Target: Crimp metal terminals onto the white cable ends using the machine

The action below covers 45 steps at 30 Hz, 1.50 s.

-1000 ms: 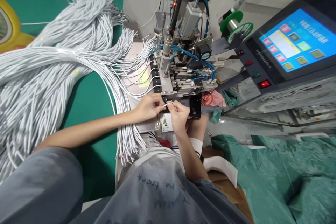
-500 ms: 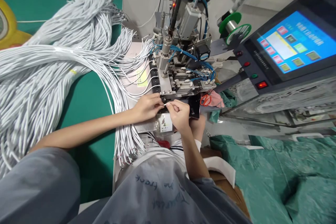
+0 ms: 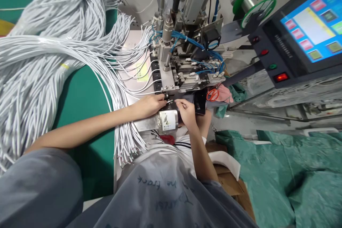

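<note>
My left hand (image 3: 151,105) is closed at the front edge of a metal machine (image 3: 167,74), pinching a white cable whose thin end (image 3: 170,101) sticks out past the fingertips. A short gap to the right, my right hand (image 3: 187,111) is closed in a pinch near that end; whatever its fingertips hold is too small to make out. Below the hands sits a clear container with a white label (image 3: 168,120). A bundle of white cables (image 3: 121,114) lies beside my left forearm, and several of its cables run into the machine's black slots (image 3: 157,75).
A green table (image 3: 88,103) with a large heap of white cables (image 3: 64,14) is on the left. A wire spool (image 3: 249,3) and a control screen (image 3: 312,25) stand at right. Orange-handled scissors (image 3: 213,94) lie by a pink cloth (image 3: 223,94). Green sheeting (image 3: 280,171) covers the lower right.
My hands have drawn apart: the right hand moved slightly right, and the cable end now shows between them. The camera view has shifted closer to the machine.
</note>
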{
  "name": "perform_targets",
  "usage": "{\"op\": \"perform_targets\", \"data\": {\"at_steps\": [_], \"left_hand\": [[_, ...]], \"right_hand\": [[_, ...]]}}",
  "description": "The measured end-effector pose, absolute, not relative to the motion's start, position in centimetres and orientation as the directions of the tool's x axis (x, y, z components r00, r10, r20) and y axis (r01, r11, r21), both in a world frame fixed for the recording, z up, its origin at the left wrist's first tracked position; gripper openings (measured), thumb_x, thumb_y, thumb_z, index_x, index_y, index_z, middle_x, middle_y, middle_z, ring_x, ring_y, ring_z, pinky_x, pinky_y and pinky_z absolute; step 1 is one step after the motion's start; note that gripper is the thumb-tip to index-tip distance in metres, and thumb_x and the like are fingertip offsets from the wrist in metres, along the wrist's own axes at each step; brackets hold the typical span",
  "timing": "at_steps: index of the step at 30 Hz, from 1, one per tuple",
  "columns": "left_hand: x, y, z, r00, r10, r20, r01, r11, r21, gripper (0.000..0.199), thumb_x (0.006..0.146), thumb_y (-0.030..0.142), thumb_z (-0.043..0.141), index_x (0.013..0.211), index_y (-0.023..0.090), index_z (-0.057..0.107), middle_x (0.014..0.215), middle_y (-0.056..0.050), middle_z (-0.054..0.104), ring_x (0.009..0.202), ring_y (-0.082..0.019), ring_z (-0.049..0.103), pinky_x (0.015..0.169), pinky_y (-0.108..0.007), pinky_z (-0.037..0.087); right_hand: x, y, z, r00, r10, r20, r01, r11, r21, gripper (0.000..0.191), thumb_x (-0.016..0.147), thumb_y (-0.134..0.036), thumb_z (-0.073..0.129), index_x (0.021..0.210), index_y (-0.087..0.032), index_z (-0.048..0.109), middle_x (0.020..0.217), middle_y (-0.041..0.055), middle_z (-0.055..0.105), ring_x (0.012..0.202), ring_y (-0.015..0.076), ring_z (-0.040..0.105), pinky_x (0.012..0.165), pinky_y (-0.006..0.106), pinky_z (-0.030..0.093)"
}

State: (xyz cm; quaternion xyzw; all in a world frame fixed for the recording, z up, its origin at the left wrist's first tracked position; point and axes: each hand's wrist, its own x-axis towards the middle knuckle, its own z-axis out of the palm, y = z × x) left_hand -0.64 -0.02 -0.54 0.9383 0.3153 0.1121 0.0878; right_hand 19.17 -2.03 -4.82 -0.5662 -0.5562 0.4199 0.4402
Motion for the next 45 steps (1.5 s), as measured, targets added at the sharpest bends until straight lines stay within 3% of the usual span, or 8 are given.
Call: {"op": "perform_targets", "data": {"at_steps": [5,11,21,26,33,37,42,45], "left_hand": [[-0.5,0.1,-0.5,0.785,0.604,0.14,0.563,-0.789,0.247,0.03,0.092,0.014,0.035,0.098,0.008,0.064,0.082,-0.009,0.055,0.061,-0.012,0.052,0.055,-0.024,0.042],[-0.5,0.3,-0.9,0.79,0.593,0.155,0.534,-0.79,0.3,0.03,0.091,0.013,0.037,0.109,0.009,0.061,0.082,-0.009,0.055,0.065,-0.013,0.053,0.058,-0.023,0.044],[-0.4,0.5,-1.3,0.815,0.557,0.158,0.539,-0.83,0.146,0.034,0.089,0.01,0.035,0.115,0.01,0.057,0.084,-0.009,0.053,0.07,-0.016,0.051,0.058,-0.026,0.043],[-0.4,0.6,-1.6,0.821,0.552,0.149,0.541,-0.834,0.111,0.032,0.09,0.011,0.036,0.115,0.01,0.057,0.086,-0.009,0.052,0.074,-0.017,0.051,0.06,-0.028,0.045],[-0.3,0.3,-1.4,0.816,0.556,0.161,0.552,-0.831,0.072,0.031,0.09,0.01,0.037,0.111,0.011,0.059,0.089,-0.01,0.053,0.076,-0.018,0.052,0.059,-0.028,0.045],[0.0,0.0,-1.0,0.814,0.563,0.141,0.569,-0.823,0.0,0.03,0.089,0.011,0.039,0.113,0.009,0.058,0.089,-0.011,0.055,0.077,-0.019,0.052,0.059,-0.029,0.044],[-0.3,-0.6,0.5,0.793,0.601,0.098,0.605,-0.796,-0.011,0.018,0.083,0.01,0.047,0.086,0.01,0.065,0.08,-0.009,0.056,0.075,-0.021,0.053,0.061,-0.033,0.043],[-0.6,-1.1,1.7,0.732,0.68,0.037,0.68,-0.733,-0.004,0.014,0.078,0.012,0.05,0.073,0.013,0.063,0.075,-0.009,0.056,0.071,-0.022,0.054,0.055,-0.033,0.038]], "right_hand": [[18.6,-1.4,-5.8,0.01,0.995,-0.101,0.086,-0.102,-0.991,0.019,0.072,-0.034,0.061,0.074,-0.016,0.065,0.072,0.0038,0.067,0.065,0.015,0.058,0.063,0.028,0.047],[18.5,-1.0,-5.5,0.003,0.99,-0.139,0.053,-0.139,-0.989,0.017,0.07,-0.032,0.062,0.068,-0.016,0.062,0.061,0.0003,0.06,0.056,0.012,0.052,0.057,0.025,0.042],[18.6,-0.9,-5.1,-0.122,0.953,-0.278,-0.017,-0.282,-0.959,0.019,0.074,-0.035,0.059,0.068,-0.017,0.055,0.057,-0.0038,0.05,0.051,0.009,0.044,0.051,0.023,0.035],[18.2,-1.0,-5.5,-0.107,0.963,-0.247,-0.013,-0.25,-0.968,0.02,0.076,-0.033,0.056,0.064,-0.018,0.051,0.053,-0.0054,0.045,0.049,0.008,0.04,0.05,0.022,0.031],[18.0,-0.9,-5.7,-0.035,0.974,-0.225,-0.025,-0.226,-0.974,0.017,0.075,-0.035,0.056,0.074,-0.018,0.056,0.06,-0.0033,0.052,0.052,0.0095,0.047,0.052,0.023,0.038],[17.9,-0.7,-5.7,-0.067,0.969,-0.24,-0.005,-0.241,-0.971,0.017,0.075,-0.035,0.056,0.07,-0.019,0.052,0.057,-0.0043,0.049,0.051,0.0093,0.044,0.051,0.023,0.036],[17.8,-0.5,-6.3,-0.169,0.964,-0.204,0.037,-0.2,-0.979,0.03,0.08,-0.04,0.051,0.061,-0.02,0.042,0.05,-0.0066,0.036,0.046,0.008,0.031,0.045,0.022,0.026],[18.0,0.0,-6.7,-0.154,0.966,-0.208,0.061,-0.201,-0.978,0.03,0.079,-0.042,0.054,0.062,-0.021,0.042,0.05,-0.0071,0.034,0.045,0.0079,0.03,0.044,0.021,0.024]]}}
